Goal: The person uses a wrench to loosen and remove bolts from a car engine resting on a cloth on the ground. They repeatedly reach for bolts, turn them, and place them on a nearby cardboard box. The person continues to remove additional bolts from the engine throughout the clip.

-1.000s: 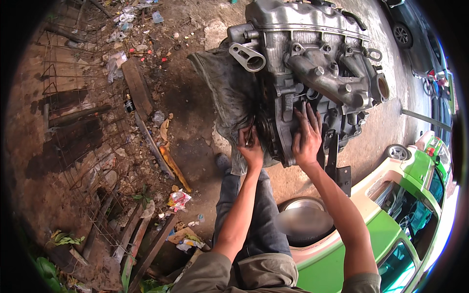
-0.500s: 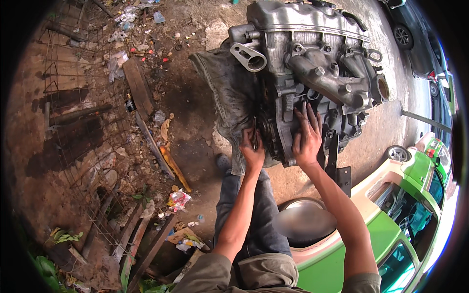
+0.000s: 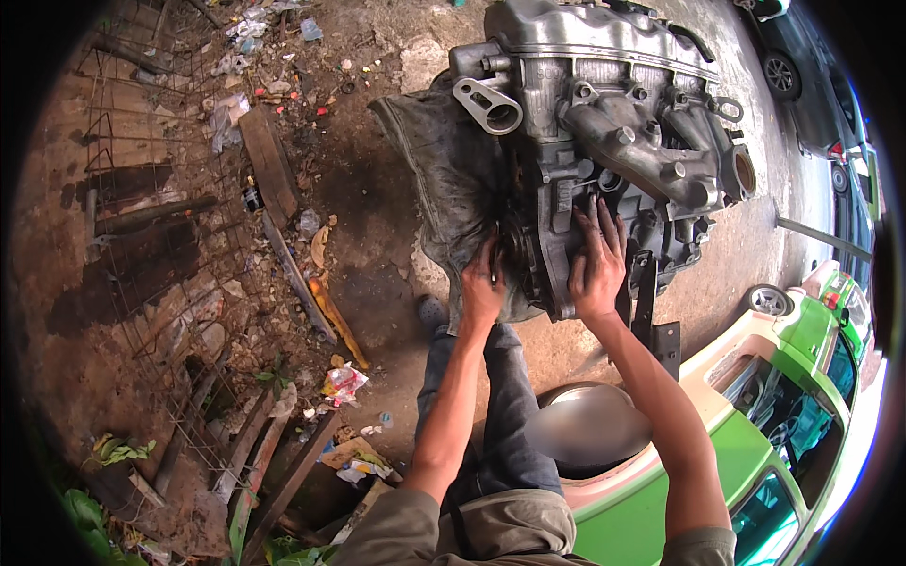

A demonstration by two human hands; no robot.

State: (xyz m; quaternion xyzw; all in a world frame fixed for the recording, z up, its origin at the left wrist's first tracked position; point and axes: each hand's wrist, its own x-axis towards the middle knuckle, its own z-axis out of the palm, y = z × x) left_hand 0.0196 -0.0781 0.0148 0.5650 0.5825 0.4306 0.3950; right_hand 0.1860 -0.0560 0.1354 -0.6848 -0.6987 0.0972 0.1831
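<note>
A grey metal car engine [image 3: 590, 104] stands in front of me, its ribbed cover at the top and a cast manifold [image 3: 628, 151] across its near side. My right hand [image 3: 598, 269] lies flat against the lower block, fingers stretched upward below the manifold. At the engine's left end, my left hand [image 3: 482, 281] is closed beside the dark round parts [image 3: 517, 253] there. Its fingertips are partly hidden, and whatever they grip is too small to make out. A dirty dark cloth [image 3: 425, 170] spreads behind that hand.
Right of my hands, a black metal bracket [image 3: 649, 311] sticks out from the engine. A green and cream car [image 3: 651, 491] stands close on my right, near a round wheel [image 3: 585, 389]. Wooden planks [image 3: 267, 165], wire mesh and litter cover the ground at left.
My left hand has turned and shifted slightly upward, its fingers further in against the engine's left end. My right hand keeps its place on the block.
</note>
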